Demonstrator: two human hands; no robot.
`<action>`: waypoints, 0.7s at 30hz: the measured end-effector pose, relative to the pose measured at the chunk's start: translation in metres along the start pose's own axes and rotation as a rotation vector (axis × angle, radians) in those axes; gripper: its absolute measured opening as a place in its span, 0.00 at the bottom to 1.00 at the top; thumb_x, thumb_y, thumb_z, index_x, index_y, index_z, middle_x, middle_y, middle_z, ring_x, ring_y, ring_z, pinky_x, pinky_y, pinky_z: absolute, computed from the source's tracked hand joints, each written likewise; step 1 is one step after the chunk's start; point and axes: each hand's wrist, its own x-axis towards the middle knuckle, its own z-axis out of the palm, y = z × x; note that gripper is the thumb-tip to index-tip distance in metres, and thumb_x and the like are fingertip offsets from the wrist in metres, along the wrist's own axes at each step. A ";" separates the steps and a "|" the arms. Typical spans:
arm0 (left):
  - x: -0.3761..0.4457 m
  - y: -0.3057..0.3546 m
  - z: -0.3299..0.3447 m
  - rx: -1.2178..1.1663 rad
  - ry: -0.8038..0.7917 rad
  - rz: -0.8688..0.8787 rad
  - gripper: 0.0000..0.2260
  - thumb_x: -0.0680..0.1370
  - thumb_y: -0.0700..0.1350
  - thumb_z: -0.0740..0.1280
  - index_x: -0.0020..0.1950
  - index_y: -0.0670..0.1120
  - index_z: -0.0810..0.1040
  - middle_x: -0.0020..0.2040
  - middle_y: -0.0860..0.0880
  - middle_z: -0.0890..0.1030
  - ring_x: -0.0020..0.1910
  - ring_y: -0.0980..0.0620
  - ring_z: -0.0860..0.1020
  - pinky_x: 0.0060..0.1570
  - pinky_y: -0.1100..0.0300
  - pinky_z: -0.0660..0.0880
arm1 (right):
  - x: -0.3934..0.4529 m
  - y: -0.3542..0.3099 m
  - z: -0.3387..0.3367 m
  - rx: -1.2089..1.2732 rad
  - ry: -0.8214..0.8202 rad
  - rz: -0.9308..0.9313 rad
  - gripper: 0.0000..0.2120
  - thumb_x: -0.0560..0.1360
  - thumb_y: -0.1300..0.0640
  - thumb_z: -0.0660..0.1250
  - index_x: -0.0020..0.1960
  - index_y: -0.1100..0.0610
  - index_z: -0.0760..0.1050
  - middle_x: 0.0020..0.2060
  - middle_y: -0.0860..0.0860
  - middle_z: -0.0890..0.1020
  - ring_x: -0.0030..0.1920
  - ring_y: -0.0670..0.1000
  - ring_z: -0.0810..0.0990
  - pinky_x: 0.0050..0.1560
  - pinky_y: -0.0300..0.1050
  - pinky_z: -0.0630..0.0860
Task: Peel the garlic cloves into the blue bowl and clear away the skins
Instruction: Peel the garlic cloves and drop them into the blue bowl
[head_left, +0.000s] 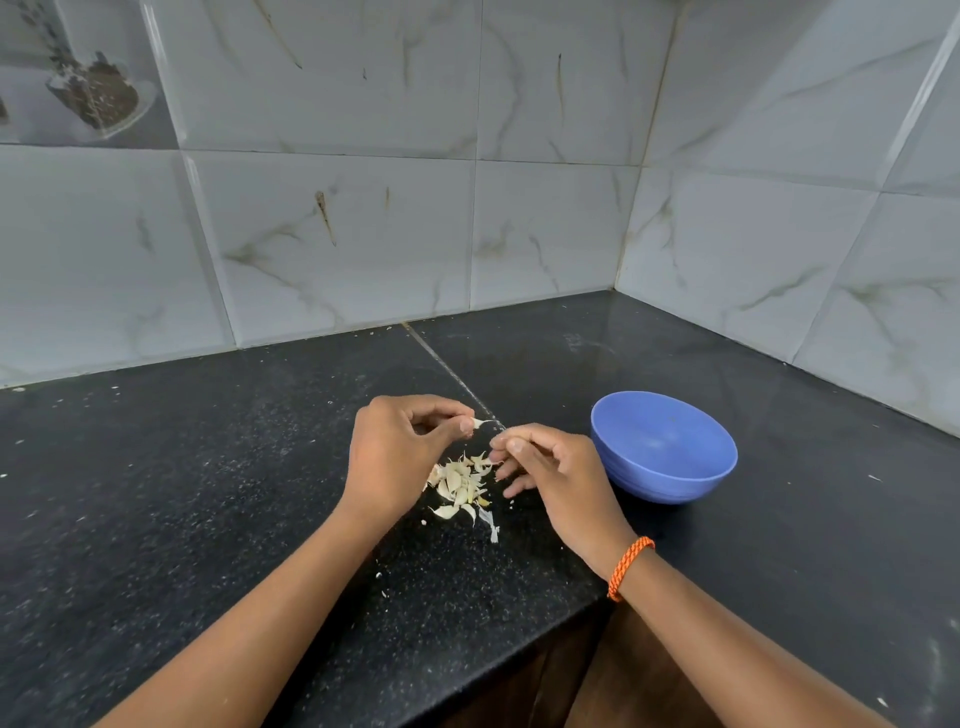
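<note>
While I watch from far away, a small pale garlic clove (478, 423) sits pinched between the thumb and first finger of the left hand (400, 452). It is held up a little above the black speckled stone counter (208, 493). A thin white strip of skin (494, 425) runs from the clove across to the right hand (550, 473), and the thumb and fingertips of that hand pinch the far end of the strip. So both hands are closed on small things, and they are near each other but not touching.

Just below the hands lies a little heap of pale garlic pieces and papery skins (460, 486) on the counter. I cannot tell which bits are cloves and which are only skin. One longer white scrap (491, 525) lies at the near edge of the heap. Tiny white crumbs are dotted over the counter around it.

To the right of the right hand stands a round blue plastic bowl (670, 467), upright on the counter, close to the hand but apart from it. I see no garlic in the part of the bowl that shows.

An orange braided band (630, 566) goes around the right wrist.

Behind the counter, grey-white marble-look wall tiles (337, 234) meet in a corner. One tile at the top left has a picture of a glass jar (98, 93) on it.
</note>
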 end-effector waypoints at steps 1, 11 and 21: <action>-0.001 0.000 -0.001 0.038 -0.008 0.011 0.02 0.77 0.46 0.80 0.48 0.53 0.91 0.41 0.58 0.89 0.41 0.57 0.87 0.47 0.54 0.85 | 0.000 0.001 0.001 -0.076 0.013 -0.029 0.10 0.84 0.61 0.67 0.56 0.55 0.87 0.50 0.48 0.87 0.49 0.51 0.87 0.44 0.50 0.87; -0.007 0.003 0.007 0.025 -0.107 -0.006 0.04 0.78 0.43 0.80 0.51 0.50 0.91 0.40 0.56 0.89 0.38 0.56 0.88 0.47 0.51 0.86 | -0.001 -0.001 0.003 -0.249 0.120 -0.089 0.11 0.78 0.64 0.76 0.51 0.49 0.82 0.50 0.42 0.82 0.49 0.47 0.85 0.43 0.47 0.86; -0.010 0.002 0.012 0.074 -0.117 0.058 0.08 0.76 0.38 0.80 0.48 0.52 0.90 0.39 0.56 0.88 0.39 0.55 0.87 0.46 0.49 0.86 | -0.003 -0.004 0.003 -0.086 0.043 -0.011 0.08 0.84 0.61 0.67 0.54 0.55 0.86 0.42 0.51 0.88 0.43 0.52 0.87 0.42 0.49 0.85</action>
